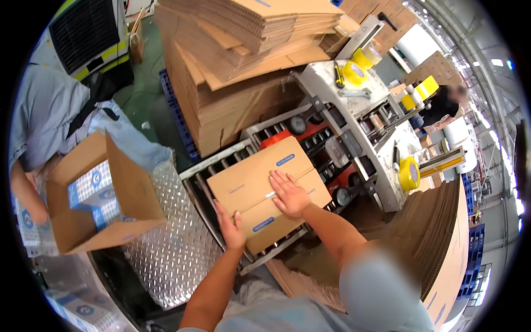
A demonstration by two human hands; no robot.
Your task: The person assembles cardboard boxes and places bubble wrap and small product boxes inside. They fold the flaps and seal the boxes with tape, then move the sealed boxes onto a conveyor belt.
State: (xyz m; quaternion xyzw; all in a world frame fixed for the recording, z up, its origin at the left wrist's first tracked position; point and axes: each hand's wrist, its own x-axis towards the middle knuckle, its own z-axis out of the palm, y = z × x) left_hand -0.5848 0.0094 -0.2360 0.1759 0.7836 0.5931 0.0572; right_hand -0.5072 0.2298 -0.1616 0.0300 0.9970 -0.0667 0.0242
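A closed cardboard box (251,185) lies on a short roller conveyor (265,255) in front of me. It is brown with small blue printed patches, and a seam runs across its top where the flaps meet. My right hand (290,195) presses flat on that top near the seam, fingers stretched. Against the box's left side rests my left hand (229,228), its fingers extended and its thumb apart. Beyond the box stands a carton taping machine (354,133) with red belts, its entry near the box's far end.
On the left, another person (50,110) works beside an open carton (138,193) holding blue-and-white packages. A diamond-plate metal table (166,243) lies between us. Flat cardboard stacks stand ahead (204,105) and at right (426,227). Yellow tape rolls (354,73) and a cutter (339,76) sit on the machine.
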